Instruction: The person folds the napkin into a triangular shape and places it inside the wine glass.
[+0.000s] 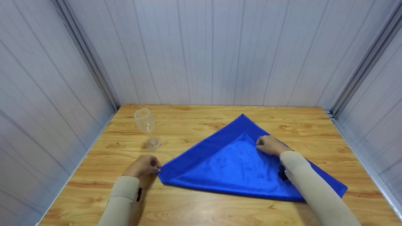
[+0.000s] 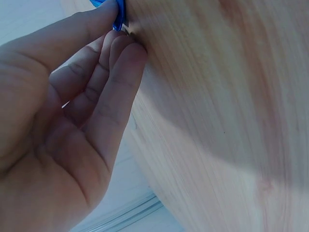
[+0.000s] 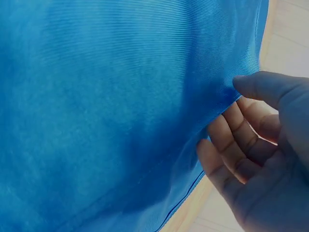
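Observation:
A blue cloth (image 1: pixel 226 169) lies on the wooden table, folded over into a rough triangle with a shiny upper layer. My left hand (image 1: pixel 146 165) pinches its left corner; in the left wrist view a bit of blue cloth (image 2: pixel 119 14) shows between thumb and fingertips. Over the cloth's right part, my right hand (image 1: pixel 269 145) pinches the edge of the upper layer. The right wrist view has the thumb on top of the cloth (image 3: pixel 120 96) and the fingers partly beneath its edge. The cloth's underside is hidden.
A clear stemmed glass (image 1: pixel 145 121) stands upright on the table (image 1: pixel 188 207), beyond my left hand. Pale panel walls (image 1: pixel 201 53) close off the back and both sides.

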### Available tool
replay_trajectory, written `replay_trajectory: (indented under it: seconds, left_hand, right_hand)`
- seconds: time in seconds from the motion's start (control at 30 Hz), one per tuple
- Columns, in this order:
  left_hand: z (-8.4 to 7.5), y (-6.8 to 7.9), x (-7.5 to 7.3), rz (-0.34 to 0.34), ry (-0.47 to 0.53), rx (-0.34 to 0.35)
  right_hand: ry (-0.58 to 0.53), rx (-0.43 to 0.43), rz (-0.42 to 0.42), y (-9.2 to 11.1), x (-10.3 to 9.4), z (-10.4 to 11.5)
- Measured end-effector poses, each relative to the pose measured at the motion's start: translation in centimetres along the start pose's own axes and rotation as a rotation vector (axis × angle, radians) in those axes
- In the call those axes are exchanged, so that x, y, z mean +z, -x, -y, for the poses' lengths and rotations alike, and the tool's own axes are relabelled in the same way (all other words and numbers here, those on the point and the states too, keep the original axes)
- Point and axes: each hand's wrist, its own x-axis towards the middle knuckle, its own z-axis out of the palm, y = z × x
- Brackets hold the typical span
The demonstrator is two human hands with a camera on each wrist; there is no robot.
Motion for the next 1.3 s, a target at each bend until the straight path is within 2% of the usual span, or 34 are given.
replay_trajectory:
  seconds: [0.17,0.4,0.73,0.9,1.0,1.17,1.23,1.3]
  left_hand:
    - [0.1,0.0,0.1,-0.004,-0.034,0.053]
    - [-0.1,-0.1,0.1,-0.011,-0.037,0.004]
    - [0.1,-0.1,0.1,-0.013,-0.018,0.002]
    - [0.1,-0.1,0.1,-0.018,-0.011,0.008]
    - [0.1,-0.1,0.0,-0.02,-0.025,0.015]
    - [0.2,-0.2,0.0,-0.015,-0.033,0.014]
    - [0.3,-0.2,0.0,-0.01,-0.04,0.023]
    - [0.5,-0.2,-0.1,0.004,-0.042,0.027]
  right_hand:
    - [0.007,-0.053,-0.109,-0.3,-0.1,-0.2]
    - [-0.04,-0.042,-0.261,-0.6,-1.0,0.3]
    - [-0.113,0.009,-0.434,-1.6,-1.8,0.6]
    - [-0.123,0.002,-0.511,-1.6,-1.9,0.5]
    - [-0.14,0.026,-0.447,-1.6,-1.5,0.0]
    - [-0.145,0.103,-0.172,-1.3,-0.5,-1.2]
    - [-0.129,0.115,-0.124,-1.3,-0.3,-1.5]
    - [-0.12,0.111,-0.136,-1.3,-0.1,-1.6]
